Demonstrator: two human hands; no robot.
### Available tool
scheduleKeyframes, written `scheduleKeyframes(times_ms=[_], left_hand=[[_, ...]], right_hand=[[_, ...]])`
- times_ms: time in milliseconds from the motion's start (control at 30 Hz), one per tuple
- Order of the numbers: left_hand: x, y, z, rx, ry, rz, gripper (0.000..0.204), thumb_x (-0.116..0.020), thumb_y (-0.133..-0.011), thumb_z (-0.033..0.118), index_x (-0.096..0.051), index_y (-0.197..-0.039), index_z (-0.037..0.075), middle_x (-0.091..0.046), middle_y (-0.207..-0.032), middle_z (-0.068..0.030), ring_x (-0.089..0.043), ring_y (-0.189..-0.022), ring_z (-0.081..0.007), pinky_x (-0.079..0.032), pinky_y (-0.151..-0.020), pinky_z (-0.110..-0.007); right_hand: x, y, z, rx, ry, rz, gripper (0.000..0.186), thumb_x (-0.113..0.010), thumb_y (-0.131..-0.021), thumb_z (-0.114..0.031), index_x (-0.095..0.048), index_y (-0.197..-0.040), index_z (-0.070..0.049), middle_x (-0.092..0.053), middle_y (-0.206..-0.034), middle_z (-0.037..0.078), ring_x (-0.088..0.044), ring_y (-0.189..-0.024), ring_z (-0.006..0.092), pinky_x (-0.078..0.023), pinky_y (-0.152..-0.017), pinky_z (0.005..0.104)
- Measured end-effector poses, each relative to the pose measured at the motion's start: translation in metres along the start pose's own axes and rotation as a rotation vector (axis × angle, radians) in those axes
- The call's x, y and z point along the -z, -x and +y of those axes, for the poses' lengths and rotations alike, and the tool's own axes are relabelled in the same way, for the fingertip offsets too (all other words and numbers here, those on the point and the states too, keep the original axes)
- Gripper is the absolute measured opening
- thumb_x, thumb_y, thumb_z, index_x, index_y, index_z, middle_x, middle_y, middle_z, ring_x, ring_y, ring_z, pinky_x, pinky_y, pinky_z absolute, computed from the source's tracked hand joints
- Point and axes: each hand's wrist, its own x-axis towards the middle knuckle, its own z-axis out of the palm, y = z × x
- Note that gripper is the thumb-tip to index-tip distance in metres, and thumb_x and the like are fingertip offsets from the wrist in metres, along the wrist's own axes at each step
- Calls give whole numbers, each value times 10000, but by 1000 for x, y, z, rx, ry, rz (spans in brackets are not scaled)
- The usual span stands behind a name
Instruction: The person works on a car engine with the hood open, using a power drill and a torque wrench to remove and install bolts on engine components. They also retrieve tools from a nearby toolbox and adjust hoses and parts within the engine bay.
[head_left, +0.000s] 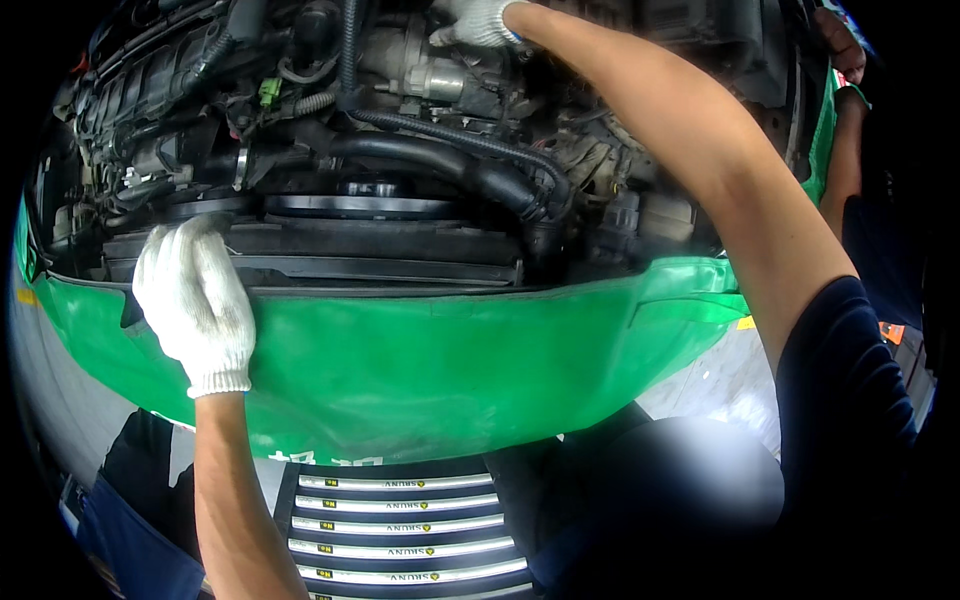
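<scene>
My left hand point(197, 300), in a white knit glove, lies over the front edge of a car's engine bay. Its fingers stretch forward across the dark front panel point(390, 270), and it holds nothing. Beneath the palm is a green fender cover point(430, 370) draped over the car's front. My right hand point(478, 22), gloved alike, reaches deep into the bay at the top of the view. Its thumb and fingers close around a dark part too small to name, beside a silver metal housing point(440, 80). The upper picture edge cuts off some of that hand.
A thick black hose point(420, 155) and a thin corrugated tube point(450, 135) cross the bay below my right arm. A green connector point(269, 92) sits at left. Another person's hand point(840, 45) rests at the far right edge. Striped boards point(400, 527) lie below the cover.
</scene>
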Motion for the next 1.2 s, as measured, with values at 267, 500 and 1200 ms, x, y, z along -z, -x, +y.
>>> scheduleKeyframes(times_ms=[267, 500, 1200], left_hand=[[0, -2, 1, -33, -24, 6, 316, -489, -1037, 220, -737, -1119, 42, -740, -1126, -159, -633, -1186, -388, -414, -1088, -465], [-1, 0, -1, -12, -4, -10, 316, -493, -1039, 215, -738, -1135, 40, -742, -1141, -154, -625, -1206, -376, -412, -1098, -461], [-2, 3, -7, -76, 26, 5, 322, -463, -1075, 168, -723, -1146, -8, -715, -1067, -148, -654, -1000, -296, -495, -957, -400]], right_hand=[[8, 12, -16, 118, 124, -134, 758, -707, -919, -400, -463, -1546, -52, -630, -1430, 203, -617, -1284, 353, -510, -1022, 443], [-2, -10, -16, 111, 160, -203, 691, -719, -873, -388, -544, -1465, -78, -669, -1366, 191, -627, -1267, 358, -523, -993, 473], [-15, 23, -20, 288, 89, -103, 565, -639, -983, -390, -543, -1396, -18, -626, -1379, 261, -598, -1285, 418, -476, -1063, 471]])
